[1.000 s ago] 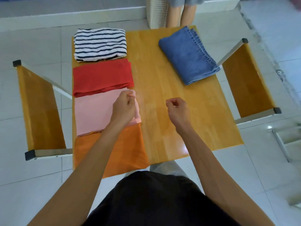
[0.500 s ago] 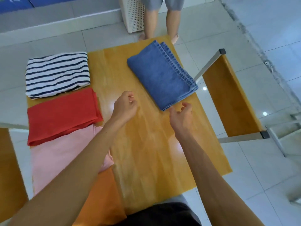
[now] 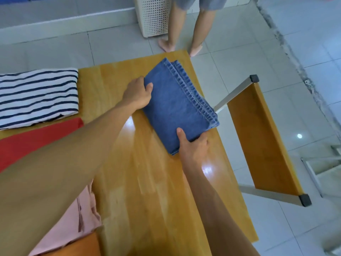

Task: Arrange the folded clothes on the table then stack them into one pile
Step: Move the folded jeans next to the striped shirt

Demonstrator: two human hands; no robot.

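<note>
On the wooden bench (image 3: 147, 182), your row of folded clothes runs down the left edge: striped top (image 3: 36, 97) farthest, then red (image 3: 33, 141), pink (image 3: 84, 215) and orange (image 3: 81, 246) pieces nearest you. The folded blue denim (image 3: 175, 106) lies apart at the far right, and you take hold of it with both hands, left hand (image 3: 138, 93) clamped on its far-left corner, right hand (image 3: 193, 146) clamped on its near end. The step looks like gathering the denim; next it calls for a level lift toward the row. A perforated white basket (image 3: 153, 17) stands on the floor beyond, contents unseen.
</note>
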